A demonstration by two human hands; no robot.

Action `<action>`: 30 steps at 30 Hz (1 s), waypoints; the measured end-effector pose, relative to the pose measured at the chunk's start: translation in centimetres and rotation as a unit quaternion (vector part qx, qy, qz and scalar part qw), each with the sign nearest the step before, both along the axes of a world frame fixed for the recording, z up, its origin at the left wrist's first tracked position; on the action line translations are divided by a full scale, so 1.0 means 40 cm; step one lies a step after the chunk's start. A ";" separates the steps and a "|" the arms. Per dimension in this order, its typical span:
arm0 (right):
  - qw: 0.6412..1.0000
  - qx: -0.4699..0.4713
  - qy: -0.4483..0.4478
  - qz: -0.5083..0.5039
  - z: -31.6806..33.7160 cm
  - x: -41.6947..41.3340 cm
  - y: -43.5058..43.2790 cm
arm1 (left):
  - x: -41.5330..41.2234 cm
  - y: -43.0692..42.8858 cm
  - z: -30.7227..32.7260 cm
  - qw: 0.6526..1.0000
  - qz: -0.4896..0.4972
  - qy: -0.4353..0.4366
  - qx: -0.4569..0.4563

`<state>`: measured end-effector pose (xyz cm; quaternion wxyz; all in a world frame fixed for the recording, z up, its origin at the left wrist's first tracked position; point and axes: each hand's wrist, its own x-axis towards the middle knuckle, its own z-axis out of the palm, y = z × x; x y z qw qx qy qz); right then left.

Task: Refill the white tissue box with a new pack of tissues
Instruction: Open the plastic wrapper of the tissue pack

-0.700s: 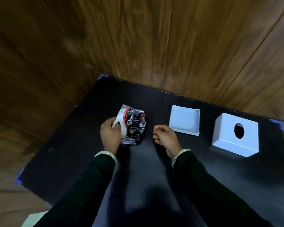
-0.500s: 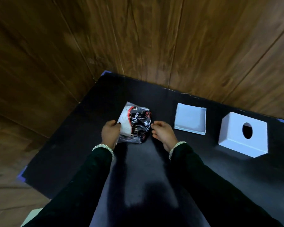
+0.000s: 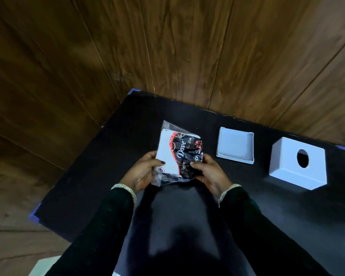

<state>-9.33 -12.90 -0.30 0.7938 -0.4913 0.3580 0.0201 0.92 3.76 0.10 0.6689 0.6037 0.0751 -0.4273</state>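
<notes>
Black mat (image 3: 108, 176) on a wooden floor (image 3: 167, 46); blue tape (image 3: 34, 212) at its left and far corners; far edge runs close along the floorboards. Far-left part of the mat is bare; so is the strip along the right edge past the white tissue box (image 3: 283, 168). Tissue pack (image 3: 179, 156) sits mid-mat toward the far edge, lifted between both hands – cannot tell if its lower end touches the mat. Left hand (image 3: 141, 172) curled round the pack's left side, thumb on the front face over the white area, fingers behind; right hand (image 3: 209, 174) closed on the lower right side, thumb on the dark print, fingers (image 3: 202, 179) wrapped under. Pack: clear plastic wrap, white panel on the left, black and red print with "Dove" lettering; loose film sticks out at the top and bottom. Box base tray (image 3: 249, 145) – white, open side up – lies just right of the pack, apart from it; tissue box stands further right, oval hole facing up, apart from the tray. Dark sleeves (image 3: 108, 226), a bracelet (image 3: 126, 189) on each wrist.
</notes>
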 end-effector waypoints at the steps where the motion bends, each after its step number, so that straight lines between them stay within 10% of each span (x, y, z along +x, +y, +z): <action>1: 1.000 0.002 -0.010 0.002 0.005 -0.013 -0.001 | -0.005 -0.001 0.002 1.000 -0.012 -0.006 -0.010; 6: 0.996 -0.053 -0.071 0.025 0.047 -0.079 0.006 | -0.049 -0.025 0.035 0.997 -0.059 -0.051 -0.026; 9: 0.960 -0.257 -0.109 0.009 0.076 -0.113 0.025 | -0.082 -0.048 0.059 0.996 -0.051 -0.063 -0.048; 13: 0.746 -0.660 -0.090 0.016 0.085 -0.150 0.041 | -0.112 -0.055 0.076 0.996 -0.040 0.018 -0.080; 18: 0.570 -0.815 -0.106 0.020 0.050 -0.204 0.038 | -0.100 -0.011 0.081 0.973 -0.064 0.114 -0.189; 30: 0.523 -0.831 -0.095 0.163 0.007 -0.326 0.113 | -0.145 -0.003 0.091 0.987 -0.128 -0.080 -0.044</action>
